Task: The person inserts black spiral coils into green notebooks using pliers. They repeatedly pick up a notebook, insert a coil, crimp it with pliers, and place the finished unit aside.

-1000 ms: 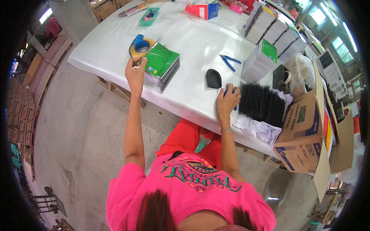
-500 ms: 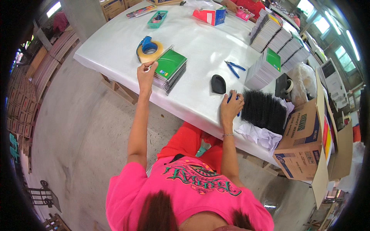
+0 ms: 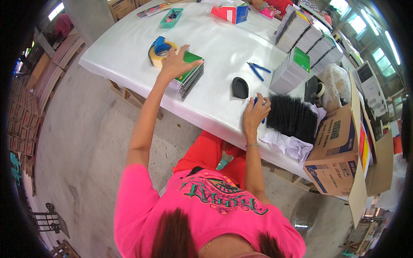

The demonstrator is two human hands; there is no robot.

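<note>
My left hand (image 3: 177, 64) is open, thumb and fingers spread above a small stack of green-covered spiral notebooks (image 3: 192, 81), hiding part of the top cover. A blue tape dispenser (image 3: 154, 53) with a roll of tape sits just beyond that hand. My right hand (image 3: 256, 112) rests near the table's front edge, its fingers curled round a blue-handled tool, mostly hidden, that looks like cutting pliers. Beside it lies a bundle of black spiral coils (image 3: 290, 118). A black shallow holder (image 3: 239, 88) and another pair of blue-handled pliers (image 3: 258, 71) lie farther in.
Tall stacks of notebooks (image 3: 287, 71) stand at the right. Nearer are crumpled white paper (image 3: 286, 146) and an open cardboard box (image 3: 333, 150). A green basket (image 3: 171, 18) and a red-and-blue carton (image 3: 231, 13) sit at the far side, near another person's hand (image 3: 259, 4).
My left hand has let go of the notebook stack's left edge and opened out above its cover. My right hand keeps the tool near the coils. The view has shifted slightly.
</note>
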